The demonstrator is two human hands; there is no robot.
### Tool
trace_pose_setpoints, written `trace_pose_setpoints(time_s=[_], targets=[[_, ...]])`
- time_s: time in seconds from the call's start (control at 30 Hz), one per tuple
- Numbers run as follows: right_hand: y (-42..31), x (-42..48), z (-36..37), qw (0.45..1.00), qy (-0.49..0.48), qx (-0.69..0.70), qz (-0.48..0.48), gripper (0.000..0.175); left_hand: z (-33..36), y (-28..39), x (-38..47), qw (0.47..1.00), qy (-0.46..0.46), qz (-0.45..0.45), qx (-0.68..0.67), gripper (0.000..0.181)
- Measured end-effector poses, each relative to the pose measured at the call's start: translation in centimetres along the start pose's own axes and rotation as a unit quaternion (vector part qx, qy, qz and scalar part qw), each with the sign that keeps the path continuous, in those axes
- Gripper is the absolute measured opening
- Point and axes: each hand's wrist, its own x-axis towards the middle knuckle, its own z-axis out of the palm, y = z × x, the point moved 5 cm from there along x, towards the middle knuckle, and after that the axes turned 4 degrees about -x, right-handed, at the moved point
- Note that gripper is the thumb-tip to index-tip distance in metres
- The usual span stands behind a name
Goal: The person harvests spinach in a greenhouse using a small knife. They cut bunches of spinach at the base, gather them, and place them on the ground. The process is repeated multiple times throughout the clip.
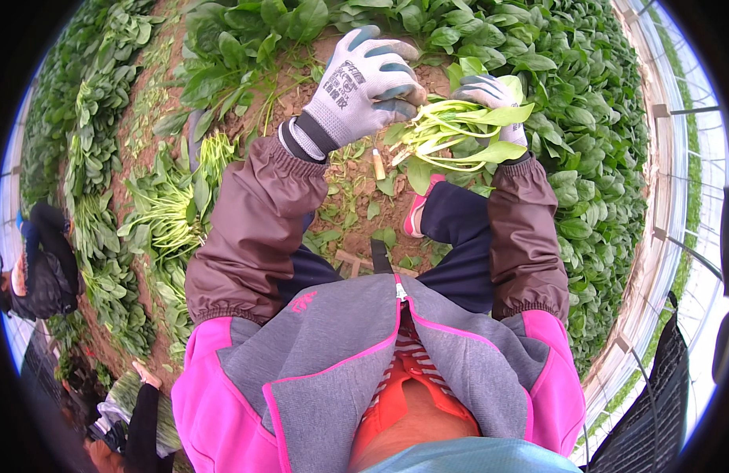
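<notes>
My right hand (pixel 494 103), in a grey-and-blue knit work glove, grips a bunch of leafy greens (pixel 444 133) that looks like spinach. Its pale stalks and root ends point left, while some leaves stick out past the hand. My left hand (pixel 370 83), gloved the same way, is beside the stalk ends with its fingers bent and apart; I see nothing held in it. Below it, a short wooden handle (pixel 378 164) rests against the soil, and what it belongs to cannot be made out.
Standing spinach plants (pixel 577 130) fill the bed ahead and to the right. Cut bunches (pixel 169 216) lie on the soil at my left. A row of cut greens (pixel 104 236) runs farther left, near another person (pixel 42 266). Plastic greenhouse sheeting (pixel 710 195) borders the right.
</notes>
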Motion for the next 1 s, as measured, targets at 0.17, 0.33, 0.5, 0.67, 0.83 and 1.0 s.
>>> trace_pose_setpoints(time_s=[0.17,0.33,0.5,0.67,0.83,1.0], targets=[[0.9,-1.1,-0.2,0.996,-0.016,0.056,0.061,0.055,-2.0,-0.4,0.1,0.994,0.066,-0.03,-0.077,0.018],[1.1,-1.6,-0.6,0.991,0.0,0.121,0.052,0.056,-2.8,-2.2,0.0,0.989,0.039,-0.134,-0.056,0.022],[0.7,-1.6,0.3,0.964,-0.051,0.244,0.089,0.044,-1.0,0.3,1.1,0.986,0.061,0.001,-0.155,0.029],[0.5,-2.2,1.8,0.963,-0.057,0.258,0.043,0.042,-0.9,1.4,1.8,0.985,0.073,0.022,-0.153,0.02],[2.1,-5.5,4.5,0.782,-0.098,0.578,0.214,0.08,-0.2,1.3,2.0,0.979,0.038,-0.017,-0.198,0.016],[3.9,-7.2,5.5,0.495,-0.089,0.807,0.309,0.074,-1.8,-1.4,0.5,0.938,0.056,-0.155,-0.305,0.02]])
